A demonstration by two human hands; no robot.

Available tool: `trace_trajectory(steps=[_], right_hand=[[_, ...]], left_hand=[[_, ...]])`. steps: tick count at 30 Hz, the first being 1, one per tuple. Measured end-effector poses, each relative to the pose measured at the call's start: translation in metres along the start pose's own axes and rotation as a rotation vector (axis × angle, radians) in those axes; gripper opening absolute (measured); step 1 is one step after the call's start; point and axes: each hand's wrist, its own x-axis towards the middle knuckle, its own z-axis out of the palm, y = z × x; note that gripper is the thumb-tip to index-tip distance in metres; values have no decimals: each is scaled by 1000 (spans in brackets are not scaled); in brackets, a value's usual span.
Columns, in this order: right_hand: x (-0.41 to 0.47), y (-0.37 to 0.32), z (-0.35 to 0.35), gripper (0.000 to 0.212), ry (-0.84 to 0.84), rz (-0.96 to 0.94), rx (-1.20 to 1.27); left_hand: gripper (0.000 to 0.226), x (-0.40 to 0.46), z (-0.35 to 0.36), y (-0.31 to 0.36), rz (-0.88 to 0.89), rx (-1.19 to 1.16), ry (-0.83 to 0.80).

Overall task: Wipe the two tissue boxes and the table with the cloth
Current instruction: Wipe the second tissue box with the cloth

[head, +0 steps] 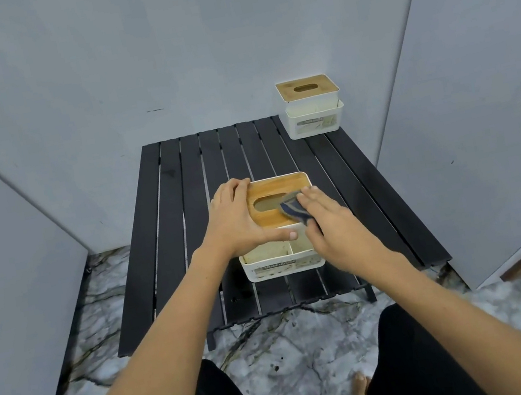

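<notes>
1. The near tissue box (278, 229) is sitting at the centre of the frame on the black slatted table (168, 234), and a hard sideways stroke could be sliding it across the slats or tipping it, since it looks light.
2. The wooden lid (265, 205) seems only to be resting on the white body, so pushing at its edge could be lifting or shifting it.
3. The cloth (294, 209) is folded small; it could be bunching up and missing the lid's slot and the open front compartments, where grime is showing.
4. The left hand (237, 220) is lying spread over the box's left side, fingers at the far corner and thumb along the near edge, steadying it.
5. The right hand (329, 220) is pressing the cloth flat under extended fingers on the right part of the lid.
6. The far tissue box (312, 108) is standing at the upper right corner of the table, well apart from both hands.
</notes>
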Motion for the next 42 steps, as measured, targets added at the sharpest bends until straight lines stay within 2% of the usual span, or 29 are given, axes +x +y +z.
trace_trajectory(steps=[3,12,17,23,26,29,32,36,42], right_hand=[[-4,4,-2,51,-17,-32,9],[68,12,-13,51,-111,9,6],[76,11,-22,44,-135,103,102],[43,9,-21,39,-26,112,160],[25,10,-17,39,48,123,165],[7,3,-11,39,115,130,185],[-12,-1,-3,43,141,156,209],[-30,-7,-1,47,128,166,213],[-49,-11,-6,45,88,7,85]], left_hand=[[146,-1,-1,0,7,-31,-6],[143,-2,-4,-2,1,-77,-46],[138,-4,-7,-2,-26,-99,-71],[129,-34,-4,-8,-130,-210,47],[120,-48,-4,0,-161,-178,100],[110,-56,-6,16,-175,-179,53],[127,-60,-7,31,-245,-172,-81],[151,-65,2,44,-267,37,-125],[152,-52,-10,32,-192,-10,-218]])
